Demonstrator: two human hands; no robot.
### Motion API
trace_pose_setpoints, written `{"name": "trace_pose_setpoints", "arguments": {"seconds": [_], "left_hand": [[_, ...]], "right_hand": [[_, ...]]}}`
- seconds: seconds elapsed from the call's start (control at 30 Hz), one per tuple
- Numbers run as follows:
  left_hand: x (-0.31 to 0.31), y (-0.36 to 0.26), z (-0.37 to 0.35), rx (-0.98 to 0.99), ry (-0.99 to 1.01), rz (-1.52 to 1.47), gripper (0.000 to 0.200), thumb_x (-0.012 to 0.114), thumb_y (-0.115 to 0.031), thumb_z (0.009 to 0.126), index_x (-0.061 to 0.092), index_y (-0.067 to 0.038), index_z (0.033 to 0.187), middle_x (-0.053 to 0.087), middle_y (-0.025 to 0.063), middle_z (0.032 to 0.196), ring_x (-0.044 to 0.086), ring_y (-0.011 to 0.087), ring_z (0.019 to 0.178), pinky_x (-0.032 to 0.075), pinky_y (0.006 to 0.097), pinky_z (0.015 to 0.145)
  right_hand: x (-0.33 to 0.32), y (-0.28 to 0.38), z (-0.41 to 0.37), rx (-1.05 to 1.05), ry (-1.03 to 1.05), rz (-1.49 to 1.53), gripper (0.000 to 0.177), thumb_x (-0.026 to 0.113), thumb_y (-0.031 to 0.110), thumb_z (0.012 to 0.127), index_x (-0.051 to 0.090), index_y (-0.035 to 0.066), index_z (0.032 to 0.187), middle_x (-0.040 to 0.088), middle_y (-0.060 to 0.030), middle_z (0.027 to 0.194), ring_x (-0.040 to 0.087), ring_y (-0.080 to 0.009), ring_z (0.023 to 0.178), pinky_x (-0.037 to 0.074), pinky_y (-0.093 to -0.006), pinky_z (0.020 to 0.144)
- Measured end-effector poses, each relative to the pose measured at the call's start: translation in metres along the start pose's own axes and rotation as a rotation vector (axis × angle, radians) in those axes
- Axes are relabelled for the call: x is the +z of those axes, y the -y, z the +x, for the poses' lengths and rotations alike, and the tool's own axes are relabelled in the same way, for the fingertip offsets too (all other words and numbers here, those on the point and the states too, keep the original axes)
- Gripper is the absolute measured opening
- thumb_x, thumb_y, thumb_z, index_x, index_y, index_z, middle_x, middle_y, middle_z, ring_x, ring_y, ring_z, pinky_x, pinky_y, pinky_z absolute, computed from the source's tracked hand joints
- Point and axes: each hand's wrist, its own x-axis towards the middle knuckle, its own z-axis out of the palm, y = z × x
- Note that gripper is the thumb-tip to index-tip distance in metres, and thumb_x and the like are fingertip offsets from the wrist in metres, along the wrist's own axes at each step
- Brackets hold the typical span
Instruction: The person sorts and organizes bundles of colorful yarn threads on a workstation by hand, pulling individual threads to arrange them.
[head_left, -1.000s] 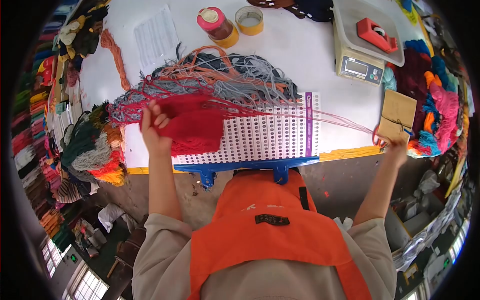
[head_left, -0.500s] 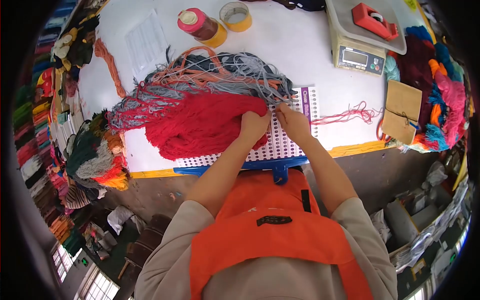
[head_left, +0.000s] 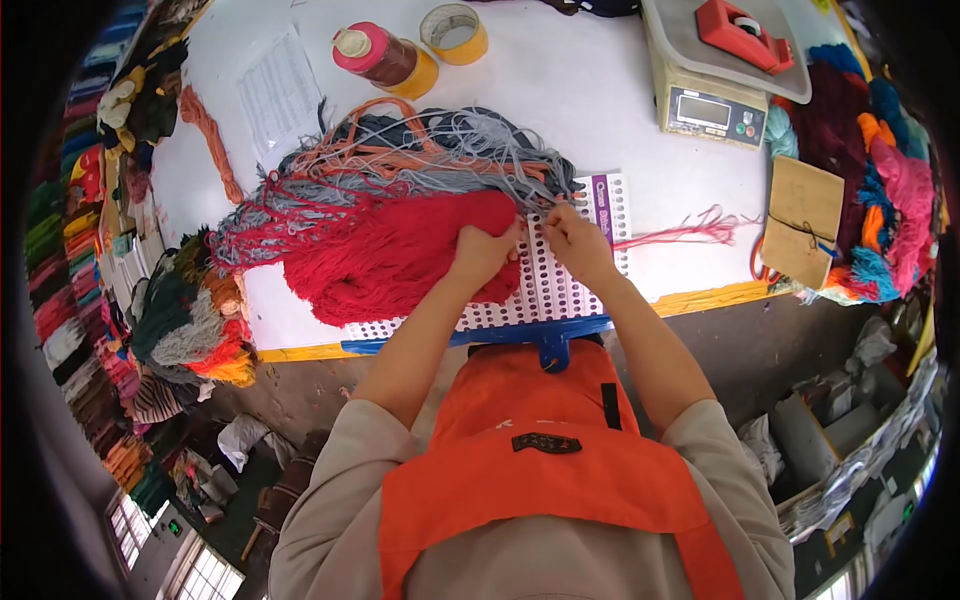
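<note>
My left hand [head_left: 483, 254] rests against the right end of a thick bundle of red yarn [head_left: 370, 255], its fingers curled and pressed together. What lies between those fingertips is hidden. Close beside it, my right hand [head_left: 577, 245] is closed in a pinch over a white card with punched holes [head_left: 540, 285]; anything in the pinch is too small to make out. A purple label strip [head_left: 602, 205] runs along the card. Grey yarn [head_left: 500, 150] mixed with orange strands lies behind the red bundle. Thin red strands [head_left: 690, 232] trail off the card to the right.
A blue bar [head_left: 480, 336] runs along the card's near side. Toward the back are a thread cone [head_left: 375, 58], a tape roll [head_left: 454, 35], a printed sheet [head_left: 280, 95], and a scale [head_left: 710, 112] carrying a red tape dispenser [head_left: 742, 35]. Coloured yarn flanks the table, with a cardboard piece [head_left: 803, 212] at right.
Both hands have shifted slightly left in view, with a little more gap between them. The red strands at the right lie straighter. The whole view has moved slightly.
</note>
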Motion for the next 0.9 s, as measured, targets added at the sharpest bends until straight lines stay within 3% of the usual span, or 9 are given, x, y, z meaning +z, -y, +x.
{"name": "trace_pose_setpoints", "arguments": {"seconds": [0.07,0.1,0.17,0.2,0.37,0.5,0.63,0.8,0.9], "left_hand": [[-0.009,-0.002,-0.007,0.009,-0.041,-0.501,0.015,0.059,-0.013,0.091,0.062,-0.001,0.1,0.067,0.0093,0.084,0.053,0.0135,0.055,0.042,0.028,0.05],[-0.008,-0.001,-0.012,0.006,-0.04,-0.498,0.015,0.059,-0.013,0.091,0.062,-0.001,0.1,0.067,0.0093,0.084,0.053,0.0135,0.055,0.042,0.028,0.05],[-0.009,-0.005,-0.021,-0.303,0.151,-0.85,0.02,0.06,-0.014,0.091,0.063,0.0,0.105,0.067,0.0104,0.087,0.052,0.0121,0.056,0.041,0.0257,0.05],[-0.006,-0.01,-0.022,-0.257,0.272,-0.864,0.025,0.061,-0.013,0.088,0.064,0.001,0.11,0.066,0.0095,0.084,0.052,0.011,0.057,0.039,0.0229,0.051],[0.005,-0.019,-0.015,-0.259,0.264,-0.603,0.027,0.062,-0.009,0.087,0.065,0.001,0.112,0.062,0.0047,0.076,0.052,0.0096,0.06,0.039,0.0229,0.053],[0.003,-0.021,-0.022,-0.139,0.244,-0.672,0.021,0.065,-0.009,0.087,0.066,0.0,0.106,0.061,0.0015,0.077,0.052,0.0084,0.062,0.04,0.0222,0.056],[0.002,-0.021,-0.027,-0.232,0.261,-0.749,0.016,0.069,-0.009,0.086,0.067,-0.002,0.1,0.061,-0.0009,0.079,0.052,0.007,0.064,0.04,0.0217,0.059],[0.017,-0.03,-0.035,-0.14,0.091,-0.493,0.014,0.068,-0.01,0.088,0.066,-0.002,0.099,0.065,0.0011,0.085,0.051,0.0051,0.065,0.04,0.0209,0.059],[0.007,-0.021,-0.035,-0.136,0.204,-0.587,0.011,0.069,-0.009,0.087,0.067,-0.004,0.096,0.067,0.0035,0.088,0.052,0.0054,0.066,0.041,0.0213,0.058]], "right_hand": [[0.0,-0.001,0.001,0.053,-0.002,0.116,0.015,0.061,0.02,0.092,0.055,0.008,0.099,0.068,-0.0114,0.078,0.067,-0.0312,0.073,0.05,-0.0406,0.063],[-0.001,0.0,0.0,0.055,-0.003,0.12,0.015,0.061,0.02,0.092,0.055,0.008,0.099,0.068,-0.0114,0.078,0.067,-0.0312,0.073,0.05,-0.0406,0.063],[-0.005,0.004,0.001,0.081,0.063,0.16,0.013,0.061,0.014,0.09,0.059,0.008,0.102,0.068,-0.0092,0.077,0.067,-0.0223,0.069,0.05,-0.0351,0.062],[-0.007,0.005,0.001,0.081,0.063,0.161,0.013,0.061,0.014,0.09,0.059,0.008,0.102,0.068,-0.0092,0.077,0.067,-0.0223,0.069,0.05,-0.0351,0.062],[-0.007,-0.009,0.007,0.06,0.152,0.549,0.023,0.057,0.002,0.087,0.061,0.003,0.11,0.067,-0.0048,0.072,0.064,-0.0109,0.068,0.048,-0.0268,0.061],[-0.005,-0.006,0.009,0.111,0.114,0.426,0.018,0.064,0.01,0.089,0.062,0.002,0.105,0.065,-0.0042,0.068,0.061,-0.009,0.063,0.045,-0.0243,0.056],[-0.005,-0.003,0.006,0.105,0.106,0.455,0.017,0.067,0.013,0.089,0.063,0.003,0.103,0.065,-0.0033,0.067,0.059,-0.0076,0.061,0.044,-0.0237,0.054],[-0.008,-0.003,0.008,0.112,0.101,0.42,0.016,0.068,0.014,0.089,0.064,0.004,0.101,0.065,-0.0021,0.068,0.059,-0.0066,0.061,0.044,-0.0231,0.054],[-0.009,0.004,0.006,0.135,0.113,0.425,0.016,0.068,0.015,0.089,0.064,0.004,0.1,0.065,-0.0013,0.068,0.058,-0.0062,0.062,0.044,-0.0228,0.054]]}}
